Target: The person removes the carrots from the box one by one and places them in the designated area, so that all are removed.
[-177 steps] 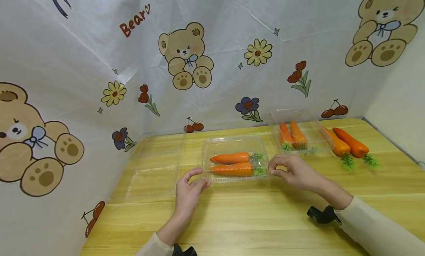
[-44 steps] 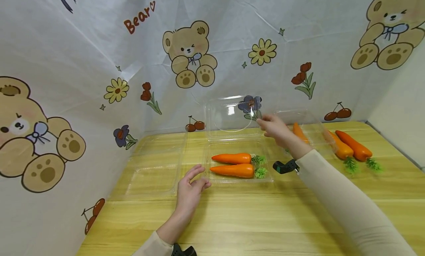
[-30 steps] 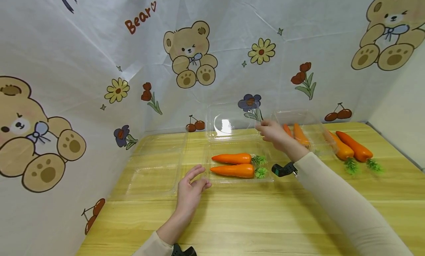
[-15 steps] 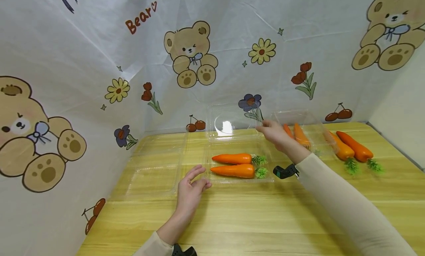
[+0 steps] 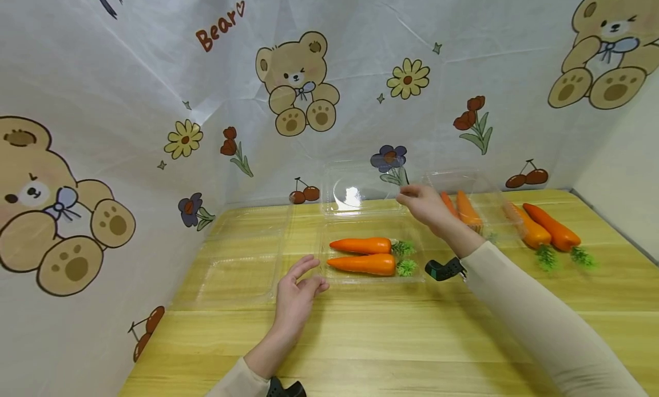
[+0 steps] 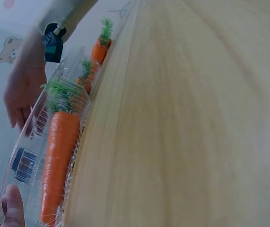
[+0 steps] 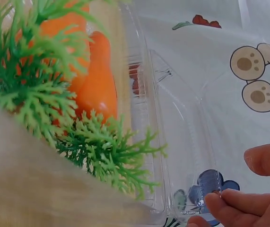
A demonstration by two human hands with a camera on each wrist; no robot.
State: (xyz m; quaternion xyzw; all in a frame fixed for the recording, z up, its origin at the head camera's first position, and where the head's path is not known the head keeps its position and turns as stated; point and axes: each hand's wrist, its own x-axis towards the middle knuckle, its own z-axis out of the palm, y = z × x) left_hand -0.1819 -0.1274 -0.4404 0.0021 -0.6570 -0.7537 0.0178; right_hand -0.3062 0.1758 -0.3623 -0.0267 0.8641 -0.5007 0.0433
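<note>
A see-through plastic clamshell container (image 5: 372,281) lies on the table, its lid (image 5: 355,179) tilted up and back toward the printed sheet. In its base, two orange carrots (image 5: 361,264) with green tops lie side by side, tips to the left. My left hand (image 5: 296,300) pinches the container's left rim between thumb and fingers, as the left wrist view shows at the rim (image 6: 19,146). Up at the lid's right edge is my right hand (image 5: 427,205). In the right wrist view its fingertips (image 7: 215,203) touch that edge, with the thumb held apart from them.
Another clear plastic container (image 5: 234,259) lies to the left. At the back right, a further container (image 5: 496,185) has carrots (image 5: 467,211) in it, with two more carrots (image 5: 551,228) beside it. The printed sheet (image 5: 350,19) stands behind the wooden table (image 5: 370,340).
Several seconds ago the lid lay down over the carrots; now it is swung up and back, my right hand having moved up with it. Over the last second almost nothing has moved.
</note>
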